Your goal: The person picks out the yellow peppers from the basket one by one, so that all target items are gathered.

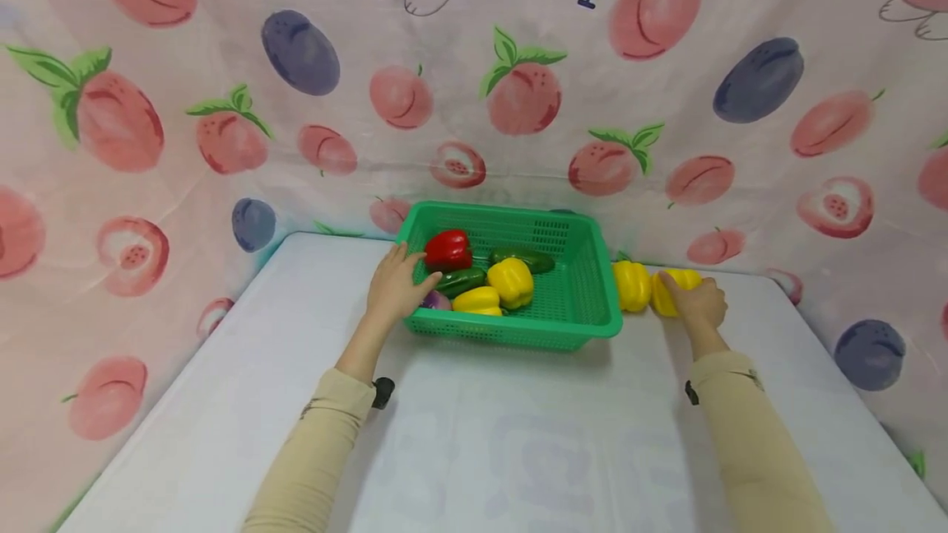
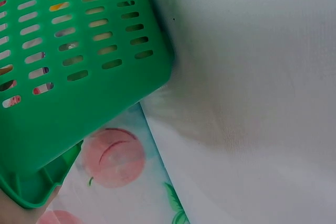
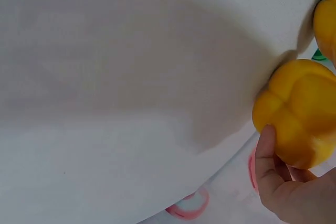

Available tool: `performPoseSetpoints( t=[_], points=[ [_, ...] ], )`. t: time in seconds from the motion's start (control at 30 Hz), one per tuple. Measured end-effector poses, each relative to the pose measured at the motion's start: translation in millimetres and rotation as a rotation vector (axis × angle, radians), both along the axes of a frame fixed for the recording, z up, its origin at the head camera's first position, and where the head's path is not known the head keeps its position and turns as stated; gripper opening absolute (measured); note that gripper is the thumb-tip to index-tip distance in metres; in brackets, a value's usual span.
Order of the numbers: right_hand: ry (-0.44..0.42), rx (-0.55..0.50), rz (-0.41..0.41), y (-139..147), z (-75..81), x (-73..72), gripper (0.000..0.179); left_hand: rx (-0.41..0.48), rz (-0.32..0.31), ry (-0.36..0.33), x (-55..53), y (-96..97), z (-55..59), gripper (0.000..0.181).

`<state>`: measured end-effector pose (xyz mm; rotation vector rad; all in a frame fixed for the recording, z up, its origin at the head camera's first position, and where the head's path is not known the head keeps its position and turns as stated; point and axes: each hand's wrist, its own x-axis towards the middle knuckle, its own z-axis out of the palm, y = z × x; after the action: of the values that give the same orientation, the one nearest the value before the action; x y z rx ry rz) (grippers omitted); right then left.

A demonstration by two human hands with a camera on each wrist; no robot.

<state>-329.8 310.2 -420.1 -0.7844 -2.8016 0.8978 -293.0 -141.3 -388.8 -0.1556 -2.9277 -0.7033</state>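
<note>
A green plastic basket [image 1: 518, 334] stands at the back of the white table. My left hand [image 1: 394, 285] holds its left rim, the thumb reaching over the inside; the left wrist view shows the slotted basket wall [image 2: 79, 93] and only a sliver of that hand. At the right, my right hand [image 1: 696, 303] grips a yellow bell pepper [image 1: 670, 282], with fingers against its side in the right wrist view. Another yellow bell pepper [image 1: 632, 286] lies between it and the basket.
Inside the basket are a red bell pepper [image 1: 448, 251], two long green vegetables, two yellow bell peppers and a partly hidden purple vegetable [image 1: 435, 300]. A fruit-print cloth [image 1: 459, 105] hangs right behind the table's back edge.
</note>
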Motion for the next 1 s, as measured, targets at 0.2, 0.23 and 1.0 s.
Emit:
performPoseSetpoints(
  t=[0.2,0.23,1.0],
  points=[
    [-0.016,-0.04,-0.011,-0.8,0.1,1.0,0.088,-0.013,-0.001,-0.002,-1.7,0.9,-2.3,0.061],
    [-0.019,-0.044,-0.011,-1.1,0.2,0.9,0.089,-0.015,-0.001,-0.001,-1.9,0.9,-2.6,0.061],
    [-0.064,-0.034,0.083,-2.1,2.6,1.9,0.085,-0.005,0.001,0.012,-1.2,0.5,-1.0,0.061]
  ],
)
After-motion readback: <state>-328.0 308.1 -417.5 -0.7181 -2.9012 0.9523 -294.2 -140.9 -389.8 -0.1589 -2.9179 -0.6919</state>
